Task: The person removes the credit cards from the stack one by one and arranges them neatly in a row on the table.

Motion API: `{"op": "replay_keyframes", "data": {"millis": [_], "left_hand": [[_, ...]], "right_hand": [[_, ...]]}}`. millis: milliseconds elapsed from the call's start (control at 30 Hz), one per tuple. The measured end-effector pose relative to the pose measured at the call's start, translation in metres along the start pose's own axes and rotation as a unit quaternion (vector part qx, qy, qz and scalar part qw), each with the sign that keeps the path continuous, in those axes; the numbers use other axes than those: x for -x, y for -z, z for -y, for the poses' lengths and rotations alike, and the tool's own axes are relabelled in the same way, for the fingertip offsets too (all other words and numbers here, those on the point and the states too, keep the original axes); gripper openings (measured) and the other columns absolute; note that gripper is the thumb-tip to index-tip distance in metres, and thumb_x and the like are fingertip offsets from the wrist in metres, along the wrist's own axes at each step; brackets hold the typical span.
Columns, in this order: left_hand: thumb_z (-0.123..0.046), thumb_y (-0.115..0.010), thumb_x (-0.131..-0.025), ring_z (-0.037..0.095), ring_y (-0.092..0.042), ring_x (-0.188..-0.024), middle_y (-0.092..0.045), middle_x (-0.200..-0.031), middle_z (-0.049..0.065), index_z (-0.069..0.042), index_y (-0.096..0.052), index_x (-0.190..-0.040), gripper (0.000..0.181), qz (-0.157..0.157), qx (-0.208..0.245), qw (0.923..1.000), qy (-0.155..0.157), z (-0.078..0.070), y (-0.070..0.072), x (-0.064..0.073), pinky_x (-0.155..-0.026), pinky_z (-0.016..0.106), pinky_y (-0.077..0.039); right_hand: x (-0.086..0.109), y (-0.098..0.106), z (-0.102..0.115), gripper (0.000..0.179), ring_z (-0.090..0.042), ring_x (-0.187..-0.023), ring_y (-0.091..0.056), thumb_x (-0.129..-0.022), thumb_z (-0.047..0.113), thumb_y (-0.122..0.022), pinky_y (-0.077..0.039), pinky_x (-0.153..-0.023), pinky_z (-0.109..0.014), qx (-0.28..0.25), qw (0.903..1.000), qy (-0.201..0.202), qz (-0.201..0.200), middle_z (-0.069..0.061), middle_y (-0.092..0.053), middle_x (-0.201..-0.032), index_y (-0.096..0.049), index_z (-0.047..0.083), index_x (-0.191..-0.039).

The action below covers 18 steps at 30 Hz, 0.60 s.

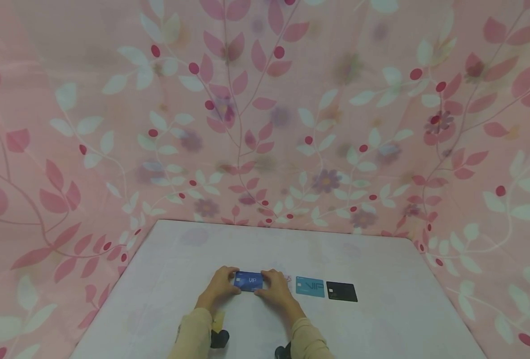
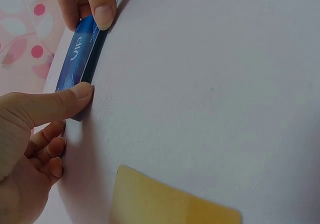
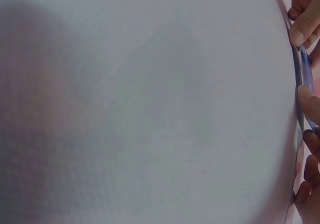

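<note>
Both hands hold a dark blue bank-style card [image 1: 249, 281] marked VIP, one at each short end. My left hand [image 1: 222, 285] pinches its left end, the thumb [image 2: 65, 104] lying along the near edge. At the right end, my right hand [image 1: 277, 289] grips it with thumb and fingers. A dark strip shows under the card's near edge in the left wrist view. Partly hidden behind the right hand lies a white card with a red pattern [image 1: 288, 280]. Further right are a light blue VIP card [image 1: 310, 286] and a black card [image 1: 342, 291].
A yellow-gold card [image 2: 170, 199] lies near the left forearm, partly covered by the sleeve in the head view. The white tabletop [image 1: 381, 264] ends at a back edge against floral pink cloth [image 1: 269, 174], which also hangs on both sides.
</note>
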<state>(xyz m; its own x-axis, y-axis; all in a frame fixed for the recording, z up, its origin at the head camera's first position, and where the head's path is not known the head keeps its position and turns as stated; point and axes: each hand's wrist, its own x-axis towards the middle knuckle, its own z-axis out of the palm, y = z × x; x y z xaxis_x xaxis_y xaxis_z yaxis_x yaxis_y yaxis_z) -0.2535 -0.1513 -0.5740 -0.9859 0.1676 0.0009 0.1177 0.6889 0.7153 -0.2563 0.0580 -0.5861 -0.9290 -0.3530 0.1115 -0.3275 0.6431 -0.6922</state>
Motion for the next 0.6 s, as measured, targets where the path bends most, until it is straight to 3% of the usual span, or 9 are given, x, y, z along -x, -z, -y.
{"op": "replay_keyframes", "data": {"millis": [600], "left_hand": [[-0.005, -0.083, -0.062, 0.023, -0.053, -0.087, -0.056, -0.093, 0.009, 0.002, -0.061, -0.118, 0.061, 0.004, 0.005, 0.9999, 0.01, -0.0003, 0.0027, -0.0015, -0.084, 0.045, -0.046]], "right_hand": [[-0.0021, -0.0008, -0.0021, 0.057, -0.029, -0.1, -0.054, -0.073, 0.026, -0.079, -0.042, -0.091, -0.048, 0.021, 0.9998, -0.005, 0.003, -0.011, -0.061, -0.105, -0.06, -0.001, -0.12]]}}
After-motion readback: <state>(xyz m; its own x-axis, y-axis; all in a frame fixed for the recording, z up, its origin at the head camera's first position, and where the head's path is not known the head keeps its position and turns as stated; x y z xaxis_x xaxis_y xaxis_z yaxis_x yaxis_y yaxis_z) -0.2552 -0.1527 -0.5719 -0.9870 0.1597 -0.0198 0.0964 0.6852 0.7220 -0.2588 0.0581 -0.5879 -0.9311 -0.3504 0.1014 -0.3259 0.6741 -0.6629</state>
